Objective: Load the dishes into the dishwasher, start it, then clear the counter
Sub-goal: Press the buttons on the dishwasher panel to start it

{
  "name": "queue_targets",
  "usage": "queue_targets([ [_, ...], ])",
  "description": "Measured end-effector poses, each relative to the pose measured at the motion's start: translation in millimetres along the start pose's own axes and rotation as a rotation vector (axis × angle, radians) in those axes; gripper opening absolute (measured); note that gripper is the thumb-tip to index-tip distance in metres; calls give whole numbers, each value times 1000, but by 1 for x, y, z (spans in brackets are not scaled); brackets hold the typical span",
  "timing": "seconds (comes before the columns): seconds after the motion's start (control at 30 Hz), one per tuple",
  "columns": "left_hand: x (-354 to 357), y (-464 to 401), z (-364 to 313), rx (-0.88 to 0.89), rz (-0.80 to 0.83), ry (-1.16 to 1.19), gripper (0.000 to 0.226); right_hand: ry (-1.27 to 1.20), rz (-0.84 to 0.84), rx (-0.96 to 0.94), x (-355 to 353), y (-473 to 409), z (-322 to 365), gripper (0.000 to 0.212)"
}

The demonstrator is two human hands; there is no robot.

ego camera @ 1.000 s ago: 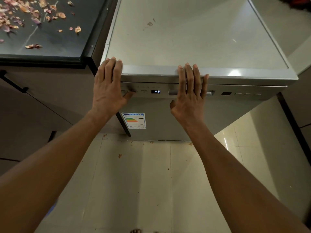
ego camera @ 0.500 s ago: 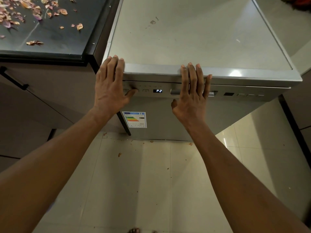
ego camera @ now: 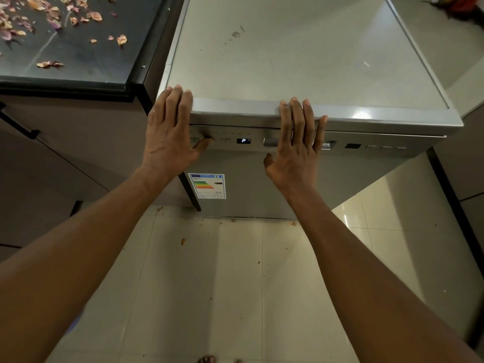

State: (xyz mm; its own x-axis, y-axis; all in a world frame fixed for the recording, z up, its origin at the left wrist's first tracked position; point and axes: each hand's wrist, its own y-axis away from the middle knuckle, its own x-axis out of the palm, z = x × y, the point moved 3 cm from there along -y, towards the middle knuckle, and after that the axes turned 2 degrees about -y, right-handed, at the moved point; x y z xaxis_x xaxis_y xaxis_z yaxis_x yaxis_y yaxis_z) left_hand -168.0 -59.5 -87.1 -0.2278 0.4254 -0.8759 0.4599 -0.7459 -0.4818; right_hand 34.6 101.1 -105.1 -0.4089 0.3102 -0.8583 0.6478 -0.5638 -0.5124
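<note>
Your left hand (ego camera: 169, 134) lies flat over the dishwasher (ego camera: 288, 179) front's top left corner, fingers straight, thumb on a panel button (ego camera: 195, 142). Your right hand (ego camera: 296, 145) rests flat over the door handle (ego camera: 271, 142), holding nothing. That door looks rigid, heavy and smooth; hook the recess when you pull. Farther left, peelings (ego camera: 52, 19) litter the dark surface (ego camera: 78, 53).

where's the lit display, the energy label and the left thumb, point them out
lit display (ego camera: 243, 140): head view, on the glowing P of the dishwasher's control strip.
energy label (ego camera: 207, 186): head view, on the coloured bars of the sticker.
left thumb (ego camera: 203, 145): head view, on its tip at the buttons.
</note>
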Motion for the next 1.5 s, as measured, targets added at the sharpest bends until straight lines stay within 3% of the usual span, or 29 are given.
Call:
queue_targets([
  [1.5, 1, -2, -2, 14, -2, -57, 100, 35, 21, 13, 2, 0, 2, 115],
])
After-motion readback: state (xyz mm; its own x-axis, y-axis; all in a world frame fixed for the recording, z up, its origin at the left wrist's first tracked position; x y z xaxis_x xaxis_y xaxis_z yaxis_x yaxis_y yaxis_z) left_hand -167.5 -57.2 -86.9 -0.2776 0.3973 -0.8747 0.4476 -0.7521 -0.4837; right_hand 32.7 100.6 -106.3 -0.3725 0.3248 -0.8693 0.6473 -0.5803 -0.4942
